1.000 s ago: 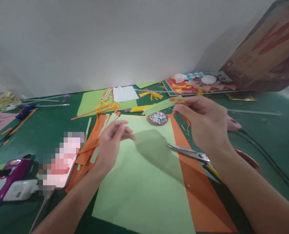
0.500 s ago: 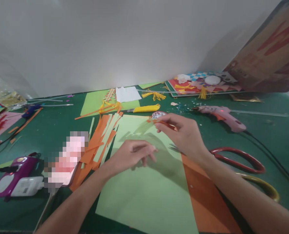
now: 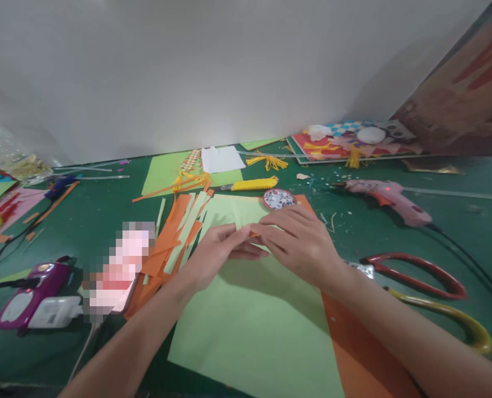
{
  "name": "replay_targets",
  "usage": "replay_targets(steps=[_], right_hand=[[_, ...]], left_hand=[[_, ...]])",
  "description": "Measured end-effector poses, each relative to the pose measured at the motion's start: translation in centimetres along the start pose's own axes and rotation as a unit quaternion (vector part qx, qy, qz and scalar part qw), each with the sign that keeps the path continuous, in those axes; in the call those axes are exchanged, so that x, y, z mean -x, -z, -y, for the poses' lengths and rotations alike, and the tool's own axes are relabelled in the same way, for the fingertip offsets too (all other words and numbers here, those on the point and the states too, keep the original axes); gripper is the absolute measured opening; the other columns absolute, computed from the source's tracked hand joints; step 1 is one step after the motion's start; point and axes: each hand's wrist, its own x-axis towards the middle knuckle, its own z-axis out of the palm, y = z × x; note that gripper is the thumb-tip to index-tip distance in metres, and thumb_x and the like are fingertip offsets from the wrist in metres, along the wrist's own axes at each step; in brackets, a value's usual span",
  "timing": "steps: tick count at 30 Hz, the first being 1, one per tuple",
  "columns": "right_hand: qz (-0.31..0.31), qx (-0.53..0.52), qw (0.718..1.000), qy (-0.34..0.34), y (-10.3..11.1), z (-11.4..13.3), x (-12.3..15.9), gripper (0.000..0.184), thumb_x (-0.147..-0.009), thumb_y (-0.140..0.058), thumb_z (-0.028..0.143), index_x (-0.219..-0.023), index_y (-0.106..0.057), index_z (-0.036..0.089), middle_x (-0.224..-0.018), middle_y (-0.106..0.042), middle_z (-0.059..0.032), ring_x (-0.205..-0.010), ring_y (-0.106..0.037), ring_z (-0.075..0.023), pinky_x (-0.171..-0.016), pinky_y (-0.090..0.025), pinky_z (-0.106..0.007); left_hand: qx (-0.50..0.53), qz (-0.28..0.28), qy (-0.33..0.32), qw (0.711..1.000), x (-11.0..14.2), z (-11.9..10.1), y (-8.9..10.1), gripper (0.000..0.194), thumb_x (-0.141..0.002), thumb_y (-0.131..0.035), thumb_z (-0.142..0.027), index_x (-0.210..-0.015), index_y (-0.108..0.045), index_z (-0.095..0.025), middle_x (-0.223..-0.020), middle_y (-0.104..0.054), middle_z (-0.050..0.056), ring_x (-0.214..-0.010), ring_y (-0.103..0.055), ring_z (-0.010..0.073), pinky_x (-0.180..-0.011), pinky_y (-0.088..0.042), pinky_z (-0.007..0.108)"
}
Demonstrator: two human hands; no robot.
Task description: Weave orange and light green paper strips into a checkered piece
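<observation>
Over the large green paper sheet (image 3: 262, 331), my two hands meet at the fingertips. Between them is a small piece of paper strips; a pale green strip (image 3: 236, 213) sticks up from it and a bit of orange strip (image 3: 253, 234) shows at the pinch. My left hand (image 3: 223, 246) is closed on the piece, thumb on top. My right hand (image 3: 298, 240) grips its other side, its fingers hiding most of it. Just beyond my right hand lies a round tin of small beads (image 3: 279, 199). Orange paper (image 3: 366, 342) lies partly under the green sheet.
Cut orange and green strips (image 3: 163, 249) lie left, beside a phone (image 3: 117, 271) and a purple charging socket (image 3: 34, 296). A yellow cutter knife (image 3: 254, 183) is beyond the sheet. On the right are a pink glue gun (image 3: 389, 200) with its cord and large scissors (image 3: 420, 276).
My right hand has come down and left with the strip piece to meet my left hand, which has risen slightly and now pinches it too. The bead tin is more visible.
</observation>
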Motion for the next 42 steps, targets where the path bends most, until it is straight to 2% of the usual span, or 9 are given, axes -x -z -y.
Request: replay_targets(steps=[6, 9, 14, 19, 25, 28, 32, 35, 42], right_hand=[[0.025, -0.026, 0.998, -0.055, -0.43, 0.05, 0.26, 0.02, -0.09, -0.052, 0.031, -0.096, -0.067, 0.02, -0.087, -0.073, -0.0079, -0.076, -0.066, -0.0196, -0.073, -0.048, -0.034], [0.036, -0.045, 0.996, -0.073, -0.63, 0.12, 0.39, 0.024, -0.089, -0.054, 0.036, -0.102, -0.065, 0.019, -0.089, -0.072, -0.0091, -0.078, -0.066, -0.0215, -0.073, -0.049, -0.035], [0.032, -0.05, 0.996, -0.064, -0.73, 0.13, 0.41, 0.02, -0.089, -0.054, 0.029, -0.1, -0.063, 0.015, -0.082, -0.071, -0.0098, -0.073, -0.065, -0.0211, -0.071, -0.049, -0.034], [0.029, -0.052, 0.996, -0.061, -0.72, 0.18, 0.36, 0.019, -0.089, -0.053, 0.023, -0.104, -0.062, 0.016, -0.081, -0.072, -0.0085, -0.073, -0.066, -0.0211, -0.072, -0.049, -0.035], [0.062, -0.069, 0.985, -0.143, -0.66, 0.11, 0.42, 0.025, -0.088, -0.055, 0.036, -0.1, -0.064, 0.017, -0.085, -0.073, -0.0098, -0.077, -0.068, -0.0232, -0.072, -0.05, -0.036], [0.099, -0.089, 0.976, -0.174, -0.68, 0.02, 0.39, 0.017, -0.088, -0.053, 0.029, -0.091, -0.067, 0.019, -0.085, -0.074, -0.0073, -0.076, -0.068, -0.0212, -0.072, -0.05, -0.034], [0.118, -0.107, 0.971, -0.18, -0.79, 0.03, 0.38, 0.018, -0.087, -0.051, 0.02, -0.079, -0.067, 0.02, -0.079, -0.074, -0.0042, -0.072, -0.067, -0.0187, -0.073, -0.048, -0.032], [0.125, -0.134, 0.959, -0.216, -0.77, 0.05, 0.35, 0.018, -0.084, -0.051, 0.018, -0.076, -0.068, 0.021, -0.075, -0.074, -0.0029, -0.067, -0.066, -0.0175, -0.069, -0.048, -0.031], [0.162, -0.221, 0.905, -0.325, -0.18, 0.13, -0.36, 0.017, -0.081, -0.053, 0.021, -0.077, -0.07, 0.021, -0.073, -0.073, -0.0026, -0.066, -0.065, -0.0169, -0.061, -0.046, -0.027]], left_hand=[[-0.062, -0.084, -0.043, 0.994, -0.27, 0.13, -0.07, 0.041, -0.074, -0.068, -0.047, -0.058, -0.045, -0.018, -0.059, -0.061, -0.001, -0.063, -0.067, 0.0155, -0.071, -0.055, 0.032], [-0.083, -0.106, -0.057, 0.989, -0.33, 0.23, -0.11, 0.042, -0.075, -0.066, -0.046, -0.056, -0.041, -0.019, -0.054, -0.052, -0.005, -0.064, -0.066, 0.0144, -0.071, -0.055, 0.031], [-0.091, -0.091, -0.039, 0.991, -0.24, 0.17, -0.06, 0.036, -0.077, -0.064, -0.046, -0.061, -0.049, -0.018, -0.062, -0.061, -0.001, -0.067, -0.067, 0.0161, -0.072, -0.055, 0.032], [-0.091, -0.09, -0.038, 0.991, -0.29, 0.12, -0.05, 0.033, -0.079, -0.062, -0.043, -0.063, -0.05, -0.017, -0.063, -0.06, -0.001, -0.064, -0.067, 0.0144, -0.069, -0.055, 0.03], [-0.111, -0.107, -0.071, 0.986, -0.34, 0.17, 0.12, 0.032, -0.081, -0.06, -0.04, -0.061, -0.048, -0.018, -0.06, -0.056, -0.003, -0.068, -0.067, 0.0152, -0.069, -0.054, 0.029], [-0.13, -0.093, -0.071, 0.985, -0.32, 0.23, 0.12, 0.029, -0.082, -0.059, -0.041, -0.066, -0.052, -0.017, -0.065, -0.062, -0.001, -0.068, -0.068, 0.0157, -0.069, -0.054, 0.029], [-0.144, -0.087, -0.063, 0.984, -0.35, 0.34, 0.02, 0.032, -0.079, -0.061, -0.044, -0.063, -0.052, -0.017, -0.065, -0.065, 0.001, -0.065, -0.068, 0.0165, -0.067, -0.054, 0.029], [-0.154, -0.087, -0.051, 0.983, -0.39, 0.36, 0.02, 0.034, -0.078, -0.062, -0.047, -0.064, -0.053, -0.017, -0.066, -0.068, 0.003, -0.064, -0.069, 0.0176, -0.068, -0.054, 0.031], [-0.17, -0.075, -0.006, 0.983, -0.43, 0.53, 0.11, 0.035, -0.078, -0.062, -0.044, -0.061, -0.046, -0.019, -0.067, -0.069, 0.004, -0.068, -0.07, 0.0204, -0.065, -0.054, 0.032]])
